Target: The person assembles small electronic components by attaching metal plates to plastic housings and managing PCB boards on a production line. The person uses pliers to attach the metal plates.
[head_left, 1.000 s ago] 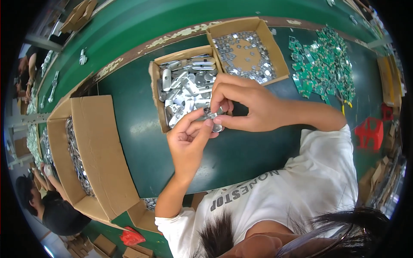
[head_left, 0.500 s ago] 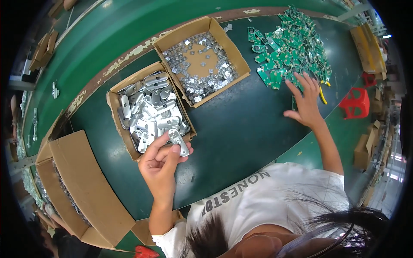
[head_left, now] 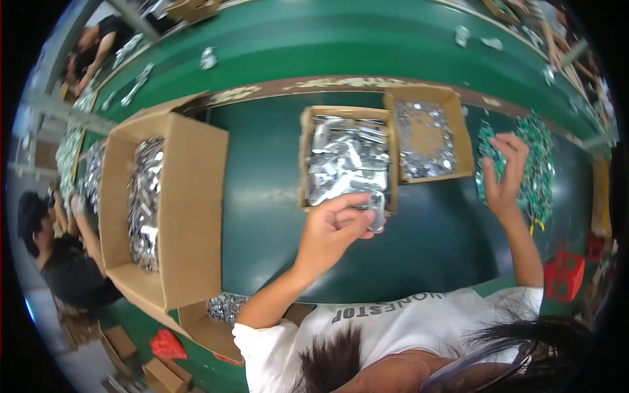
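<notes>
My left hand (head_left: pixel 327 232) pinches an oblong silver metal casing (head_left: pixel 377 213) with rounded ends between thumb and fingers. It is just above the near right corner of a cardboard box (head_left: pixel 305 154) heaped with similar silver casings (head_left: pixel 350 164). My right hand (head_left: pixel 508 173) hovers over the pile of small green circuit boards (head_left: pixel 540 154), its curved fingers apart from the thumb and nothing visible in them. Between the hands, farther back, a second cardboard box (head_left: pixel 464 134) holds many small shiny metal pieces (head_left: pixel 409 134).
A tall open carton (head_left: pixel 193 209) with metal parts stands left on the dark green table (head_left: pixel 262 242). Yellow-handled pliers (head_left: pixel 538 226) lie by the boards. Beyond the table's worn edge runs a green belt (head_left: pixel 295 49). A red stool (head_left: pixel 563 275) stands right; another person (head_left: pixel 69 262) works left.
The head view has swung left, so the table's contents sit farther right and the left carton shows more. My right hand's fingers are more bent. My left hand keeps hold of the casing.
</notes>
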`<state>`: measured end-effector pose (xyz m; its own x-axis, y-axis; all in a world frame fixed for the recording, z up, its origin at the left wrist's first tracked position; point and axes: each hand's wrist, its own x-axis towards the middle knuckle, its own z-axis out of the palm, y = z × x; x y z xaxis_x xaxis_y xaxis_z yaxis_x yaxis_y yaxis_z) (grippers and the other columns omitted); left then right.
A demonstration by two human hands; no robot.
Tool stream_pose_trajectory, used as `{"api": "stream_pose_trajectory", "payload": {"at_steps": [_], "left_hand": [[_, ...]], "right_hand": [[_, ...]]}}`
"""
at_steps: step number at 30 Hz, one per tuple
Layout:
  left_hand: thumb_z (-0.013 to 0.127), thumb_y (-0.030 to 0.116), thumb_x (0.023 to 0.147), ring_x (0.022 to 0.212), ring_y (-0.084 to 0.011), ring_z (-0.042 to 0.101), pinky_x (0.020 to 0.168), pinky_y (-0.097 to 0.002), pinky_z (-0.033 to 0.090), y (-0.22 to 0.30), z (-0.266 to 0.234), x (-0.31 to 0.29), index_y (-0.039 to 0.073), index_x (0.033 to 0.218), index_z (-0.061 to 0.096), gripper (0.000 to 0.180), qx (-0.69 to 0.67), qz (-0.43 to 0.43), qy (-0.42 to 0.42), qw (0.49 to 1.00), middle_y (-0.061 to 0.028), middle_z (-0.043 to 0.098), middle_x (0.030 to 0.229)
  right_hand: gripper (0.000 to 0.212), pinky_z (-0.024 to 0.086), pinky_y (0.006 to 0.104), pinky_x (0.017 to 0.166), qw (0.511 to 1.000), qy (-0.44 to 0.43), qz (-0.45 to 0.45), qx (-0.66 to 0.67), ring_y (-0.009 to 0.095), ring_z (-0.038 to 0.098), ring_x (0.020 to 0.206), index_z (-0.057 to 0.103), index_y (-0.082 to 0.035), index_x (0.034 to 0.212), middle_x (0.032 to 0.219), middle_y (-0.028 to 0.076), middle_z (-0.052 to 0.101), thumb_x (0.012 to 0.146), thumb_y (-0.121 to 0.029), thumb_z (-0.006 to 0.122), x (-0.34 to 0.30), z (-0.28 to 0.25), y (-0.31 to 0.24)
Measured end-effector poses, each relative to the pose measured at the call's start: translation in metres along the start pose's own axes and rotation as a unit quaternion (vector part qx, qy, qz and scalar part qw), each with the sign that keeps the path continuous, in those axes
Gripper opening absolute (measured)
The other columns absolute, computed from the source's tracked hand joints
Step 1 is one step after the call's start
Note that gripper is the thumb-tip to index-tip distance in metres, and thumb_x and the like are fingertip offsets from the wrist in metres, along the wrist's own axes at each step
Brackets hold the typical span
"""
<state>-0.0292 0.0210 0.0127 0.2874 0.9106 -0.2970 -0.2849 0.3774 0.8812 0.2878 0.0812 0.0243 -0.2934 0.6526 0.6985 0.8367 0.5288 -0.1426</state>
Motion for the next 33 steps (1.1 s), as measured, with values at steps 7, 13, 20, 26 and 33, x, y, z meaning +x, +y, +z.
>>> {"api": "stream_pose_trajectory", "payload": {"at_steps": [7,13,20,26,33], "left_hand": [[0.059,0.003,0.088,0.083,-0.0160,0.067,0.070,-0.0236,0.054,0.024,-0.038,-0.048,-0.008,0.121,0.051,0.035,0.073,-0.034,0.004,0.997,-0.0136,0.069,0.092],[0.060,0.003,0.088,0.081,-0.0187,0.067,0.068,-0.0242,0.054,0.000,-0.069,-0.065,-0.008,0.118,0.054,0.033,-0.015,-0.019,0.032,0.999,-0.0164,0.068,0.090],[0.062,0.002,0.087,0.083,-0.0201,0.067,0.068,-0.0247,0.054,-0.024,-0.072,-0.085,-0.007,0.119,0.054,0.034,-0.066,0.045,0.119,0.990,-0.0182,0.068,0.091],[0.059,0.003,0.089,0.083,-0.0176,0.067,0.070,-0.0251,0.054,-0.003,-0.080,-0.080,-0.007,0.118,0.054,0.031,0.014,0.005,0.088,0.996,-0.0168,0.068,0.094],[0.060,0.004,0.089,0.077,-0.0082,0.062,0.068,-0.0209,0.051,0.010,-0.017,-0.042,-0.006,0.120,0.054,0.033,0.020,-0.052,-0.011,0.998,-0.0090,0.069,0.088]], "right_hand": [[0.035,0.046,0.0444,0.078,0.942,-0.207,-0.152,0.218,0.034,0.057,0.092,0.048,-0.006,0.119,0.096,0.016,0.060,0.090,-0.024,0.053,0.213,0.176,-0.128],[0.057,0.049,0.0489,0.078,0.915,-0.267,-0.299,-0.043,0.039,0.044,0.118,0.040,-0.038,0.131,0.141,0.008,0.029,0.084,-0.006,0.050,0.304,0.373,-0.190],[0.037,0.044,0.0415,0.082,0.915,-0.226,-0.233,0.238,0.030,0.053,0.099,0.051,-0.018,0.111,0.104,0.010,0.056,0.076,-0.012,0.063,0.301,0.417,-0.168],[0.029,0.038,0.0195,0.048,0.734,-0.317,0.094,0.594,0.004,0.048,0.057,0.052,-0.007,0.106,0.083,0.001,0.060,0.086,-0.024,0.064,0.226,0.165,-0.146],[0.012,0.042,0.0180,0.052,0.627,-0.376,0.247,0.637,0.002,0.050,0.070,0.056,0.001,0.099,0.087,0.001,0.054,0.092,-0.009,0.054,0.085,0.016,-0.141]]}}
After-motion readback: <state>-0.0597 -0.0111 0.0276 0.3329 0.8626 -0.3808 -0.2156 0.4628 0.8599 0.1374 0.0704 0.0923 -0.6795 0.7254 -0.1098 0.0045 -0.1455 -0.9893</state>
